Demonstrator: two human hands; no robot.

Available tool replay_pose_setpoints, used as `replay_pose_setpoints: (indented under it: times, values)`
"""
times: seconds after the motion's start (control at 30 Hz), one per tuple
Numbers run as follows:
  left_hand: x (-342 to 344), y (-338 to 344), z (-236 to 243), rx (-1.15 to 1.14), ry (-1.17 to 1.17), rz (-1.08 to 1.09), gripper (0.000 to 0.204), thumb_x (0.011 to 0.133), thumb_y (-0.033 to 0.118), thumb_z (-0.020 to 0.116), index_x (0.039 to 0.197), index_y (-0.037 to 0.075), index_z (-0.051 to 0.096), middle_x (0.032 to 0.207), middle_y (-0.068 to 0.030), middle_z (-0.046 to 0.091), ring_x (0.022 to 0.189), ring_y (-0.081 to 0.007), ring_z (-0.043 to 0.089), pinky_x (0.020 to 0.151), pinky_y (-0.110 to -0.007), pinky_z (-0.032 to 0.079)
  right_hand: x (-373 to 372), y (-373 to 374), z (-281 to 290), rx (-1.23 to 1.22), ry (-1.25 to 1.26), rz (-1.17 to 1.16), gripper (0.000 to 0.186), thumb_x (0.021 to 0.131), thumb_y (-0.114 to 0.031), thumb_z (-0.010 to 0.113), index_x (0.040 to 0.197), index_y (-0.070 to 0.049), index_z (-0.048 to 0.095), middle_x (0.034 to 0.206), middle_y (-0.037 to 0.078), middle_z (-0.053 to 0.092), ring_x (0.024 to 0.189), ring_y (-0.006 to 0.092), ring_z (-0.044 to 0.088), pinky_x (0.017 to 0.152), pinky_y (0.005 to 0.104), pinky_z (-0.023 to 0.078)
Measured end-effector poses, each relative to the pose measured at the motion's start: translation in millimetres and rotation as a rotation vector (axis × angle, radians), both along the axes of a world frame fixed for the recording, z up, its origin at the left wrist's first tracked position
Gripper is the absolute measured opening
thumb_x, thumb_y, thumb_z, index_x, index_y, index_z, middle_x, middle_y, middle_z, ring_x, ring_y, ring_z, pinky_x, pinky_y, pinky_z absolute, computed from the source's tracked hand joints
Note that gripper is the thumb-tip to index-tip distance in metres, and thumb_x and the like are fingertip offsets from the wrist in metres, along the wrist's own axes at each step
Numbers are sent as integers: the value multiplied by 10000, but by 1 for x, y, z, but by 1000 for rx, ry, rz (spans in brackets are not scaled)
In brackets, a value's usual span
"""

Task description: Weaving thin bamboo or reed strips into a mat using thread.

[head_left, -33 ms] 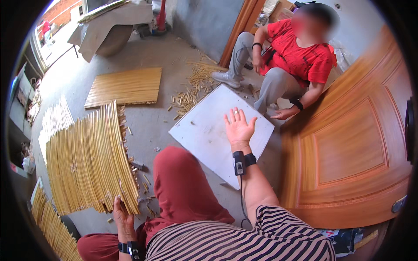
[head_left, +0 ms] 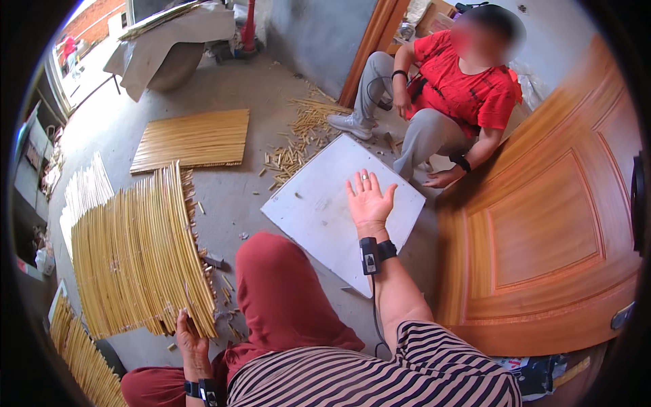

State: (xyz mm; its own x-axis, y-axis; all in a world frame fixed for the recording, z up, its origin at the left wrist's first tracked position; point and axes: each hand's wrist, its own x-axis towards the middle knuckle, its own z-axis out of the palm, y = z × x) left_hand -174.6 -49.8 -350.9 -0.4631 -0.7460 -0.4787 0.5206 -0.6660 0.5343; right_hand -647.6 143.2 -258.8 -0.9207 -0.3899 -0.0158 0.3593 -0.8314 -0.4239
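My left hand (head_left: pixel 192 344) is closed on the near right edge of a mat of thin yellow-brown sticks (head_left: pixel 132 251) laid side by side. Its thumb shows at the edge; some of the fingers are hidden under the mat. Palm up and fingers spread, my right hand (head_left: pixel 370 202) is held out over a square white board (head_left: pixel 312 210). Nothing lies in that palm, and a ring shows on one finger. Each wrist wears a black strap with a small device.
A flat stick panel (head_left: pixel 193 139) lies beyond the mat. Short cut pieces (head_left: pixel 291 157) are scattered past the board. Another stick bundle (head_left: pixel 85 349) is at lower left. A person in red (head_left: pixel 468 88) sits opposite. A wooden door panel (head_left: pixel 542 224) leans at right.
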Motion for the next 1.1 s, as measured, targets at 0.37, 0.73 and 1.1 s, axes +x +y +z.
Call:
replay_pose_setpoints:
  times: [0.37,0.73,1.1]
  values:
    - [11,-10,-11,11,15,-82,286,901,238,539,1121,57,563,1108,-113,623,1000,-272,606,815,-441,524,-7,18,-32,55,-75,-40,900,863,-659,349,1458,-57,40,1530,91,92,1406,257,116,1106,459,122]
    - [-7,2,10,0,26,-43,184,887,227,546,986,86,611,1011,-77,651,951,-258,618,842,-434,505,10,30,-41,130,-192,-48,769,869,-634,377,1453,-177,174,1479,60,235,1301,350,324,998,504,293]
    - [1,6,17,80,-39,20,314,886,197,556,1158,44,537,1084,-105,625,992,-272,598,860,-460,492,16,-7,-49,111,-243,71,590,883,-520,461,1301,-106,415,1268,106,504,1101,256,528,883,423,418]
